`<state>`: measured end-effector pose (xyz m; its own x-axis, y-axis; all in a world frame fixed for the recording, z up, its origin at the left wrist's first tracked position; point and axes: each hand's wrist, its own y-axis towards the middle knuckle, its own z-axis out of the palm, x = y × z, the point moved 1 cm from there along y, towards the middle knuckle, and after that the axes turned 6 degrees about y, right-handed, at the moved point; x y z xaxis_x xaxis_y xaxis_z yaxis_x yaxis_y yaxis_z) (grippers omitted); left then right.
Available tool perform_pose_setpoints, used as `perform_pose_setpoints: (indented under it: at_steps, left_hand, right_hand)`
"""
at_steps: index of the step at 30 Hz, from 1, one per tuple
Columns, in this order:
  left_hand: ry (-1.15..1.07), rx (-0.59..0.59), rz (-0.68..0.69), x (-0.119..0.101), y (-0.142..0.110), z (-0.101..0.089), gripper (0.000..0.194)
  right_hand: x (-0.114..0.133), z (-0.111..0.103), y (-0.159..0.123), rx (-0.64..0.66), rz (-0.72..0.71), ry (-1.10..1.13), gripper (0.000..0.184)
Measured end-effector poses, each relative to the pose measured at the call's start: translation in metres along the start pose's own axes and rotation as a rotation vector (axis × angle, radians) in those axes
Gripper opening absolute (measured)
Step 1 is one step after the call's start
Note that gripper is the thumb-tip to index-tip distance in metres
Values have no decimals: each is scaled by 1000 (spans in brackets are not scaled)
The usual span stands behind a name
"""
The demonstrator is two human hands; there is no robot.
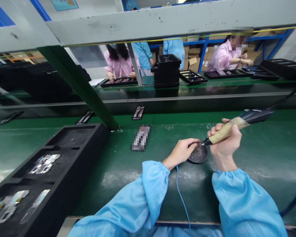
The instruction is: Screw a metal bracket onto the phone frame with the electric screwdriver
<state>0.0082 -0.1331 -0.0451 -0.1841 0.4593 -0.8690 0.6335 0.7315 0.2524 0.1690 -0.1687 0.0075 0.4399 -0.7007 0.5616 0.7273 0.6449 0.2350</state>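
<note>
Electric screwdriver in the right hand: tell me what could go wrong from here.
The tip of the electric screwdriver is close to the fingers of the left hand, so a slip might nick them. Those fingers are at the rim of the round black dish, so uneven pressure could tip it. The thin blue cord beside the left sleeve might snag.

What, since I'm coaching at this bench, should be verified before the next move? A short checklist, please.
1. Tool in the right hand, fingers around its beige grip: ok.
2. Left hand at the rim of the round black dish: ok.
3. Tool's tip at the dish: ok.
4. Anything picked up on that tip: cannot tell, too small.
5. Blue cord clear of the tool: ok, it runs down from the left wrist.
</note>
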Motion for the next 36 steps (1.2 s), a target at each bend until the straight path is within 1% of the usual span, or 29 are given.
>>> perform_pose_setpoints:
  at_steps: [3,6,9,12,14,19,22,24,26,29,31,34,36]
  left_hand:
    - [-41,-17,4,1,0,2,24]
    - [-53,-41,-15,0,-1,3,17]
    - [21,-73,-12,-3,-4,3,10]
    - [106,-84,-5,-7,-6,2,7]
    - [119,-89,-10,-8,-6,2,7]
    - [66,-80,-33,-7,-5,3,5]
    - [77,-62,-44,-6,-4,1,4]
    - [127,-42,-41,-6,-4,-2,2]
    - [255,-13,-16,-6,-4,-7,5]
    - [517,22,19,-7,-2,-16,12]
    - [631,22,7,-8,0,-21,16]
    - [677,16,-35,-12,3,-31,19]
    - [641,18,-58,-17,-2,-42,19]
  right_hand:
    - [-2,1,-2,-1,8,-6,49]
    - [-3,1,-4,11,7,-15,47]
    - [-2,1,-4,11,2,-11,45]
    - [-2,2,-5,-2,2,-8,45]
    - [-1,3,-5,-10,-1,-9,46]
    - [-1,2,-3,-5,-9,-22,47]
    - [2,-1,-1,-12,-23,-22,45]
    - [4,-3,1,-25,-41,-20,45]
    - [8,-6,4,-35,-64,-31,44]
    - [14,-12,12,-47,-133,-95,40]
    - [18,-18,18,-60,-225,-176,36]
    - [22,-30,26,-61,-353,-377,36]
    - [20,-40,29,-49,-361,-493,40]
